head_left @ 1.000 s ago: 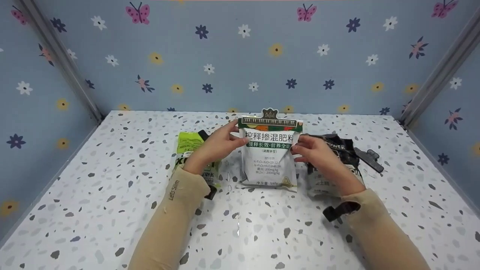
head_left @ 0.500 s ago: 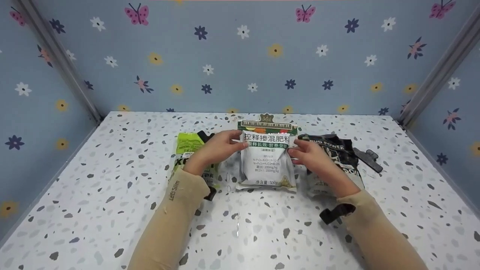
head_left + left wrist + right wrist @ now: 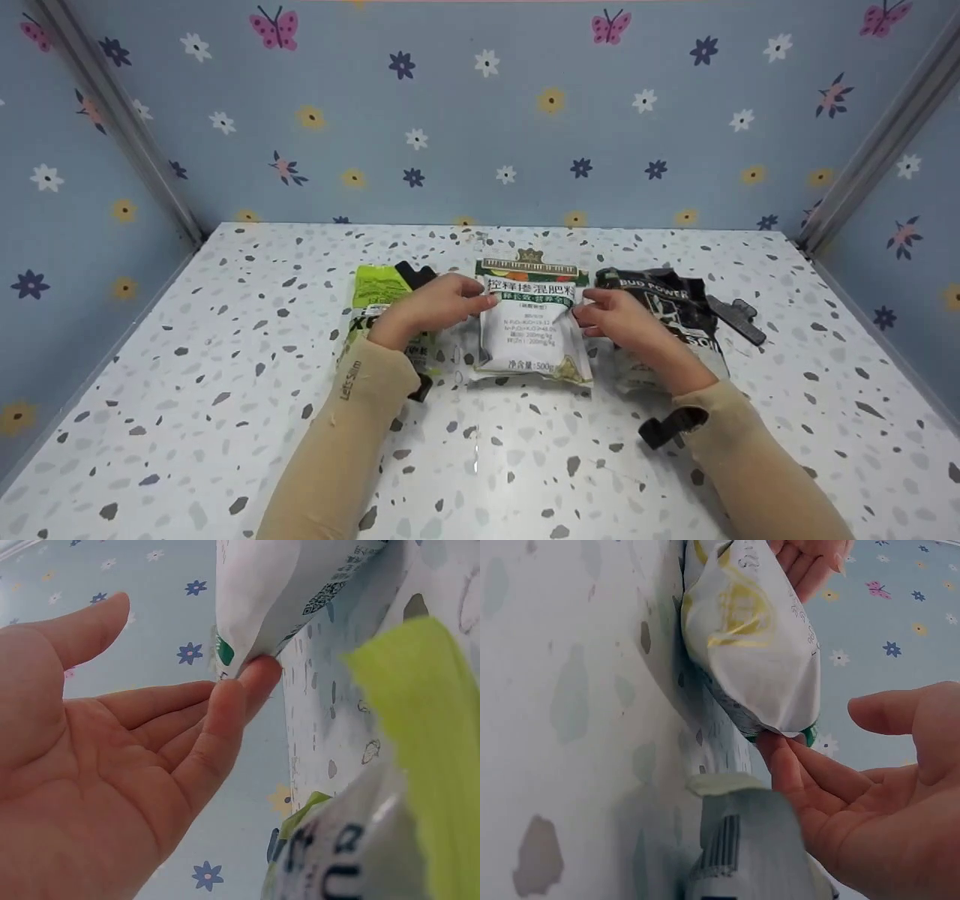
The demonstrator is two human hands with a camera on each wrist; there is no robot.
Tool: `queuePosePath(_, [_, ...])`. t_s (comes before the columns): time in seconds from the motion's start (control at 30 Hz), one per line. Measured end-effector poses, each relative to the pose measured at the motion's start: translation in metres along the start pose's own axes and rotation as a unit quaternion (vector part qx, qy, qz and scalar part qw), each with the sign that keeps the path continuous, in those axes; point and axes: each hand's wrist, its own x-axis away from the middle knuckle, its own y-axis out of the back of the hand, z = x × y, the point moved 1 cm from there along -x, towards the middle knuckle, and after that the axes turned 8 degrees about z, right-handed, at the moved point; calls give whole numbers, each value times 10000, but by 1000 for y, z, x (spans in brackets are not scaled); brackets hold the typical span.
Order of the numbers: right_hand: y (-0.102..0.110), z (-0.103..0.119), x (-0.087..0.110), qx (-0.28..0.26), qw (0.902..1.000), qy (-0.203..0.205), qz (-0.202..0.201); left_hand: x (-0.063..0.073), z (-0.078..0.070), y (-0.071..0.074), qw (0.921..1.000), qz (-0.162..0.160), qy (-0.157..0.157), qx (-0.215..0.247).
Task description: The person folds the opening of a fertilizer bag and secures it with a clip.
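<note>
A white and green fertilizer bag [image 3: 529, 330], with a crown-topped, piano-key strip [image 3: 531, 266] across its top, leans back at the middle of the table. My left hand [image 3: 442, 304] is at its left edge; in the left wrist view the fingers [image 3: 217, 705] extend under the bag's side while the thumb stands apart. At the opposite edge is my right hand [image 3: 619, 319]. The right wrist view has its fingertips [image 3: 780, 757] against the bag's underside, thumb raised clear of it. Neither hand curls round the bag.
A lime-green bag [image 3: 375, 289] lies left, partly behind my left hand, with a black piece [image 3: 414, 274] at its top. On the right lies a black soil bag [image 3: 667, 289], partly covered by my right forearm. Beside it is a black clip [image 3: 739, 319]. Flowered walls [image 3: 480, 112] enclose the table.
The fertilizer bag's top has tipped back and down toward the table. Both hands have lowered slightly with it, staying at its sides.
</note>
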Motion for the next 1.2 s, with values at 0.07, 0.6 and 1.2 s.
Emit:
queuePosePath(0.07, [-1, -2, -1, 70, 10000, -28, 58, -1, 1, -1, 9999, 148, 53, -11])
queuePosePath(0.6, [0, -4, 0, 741, 9971, 175, 22, -3, 10, -3, 9992, 81, 349, -196])
queuePosePath(1.2, [12, 1, 11, 2069, 9749, 773, 291, 1, 6, 0, 9982, -504, 312, -131])
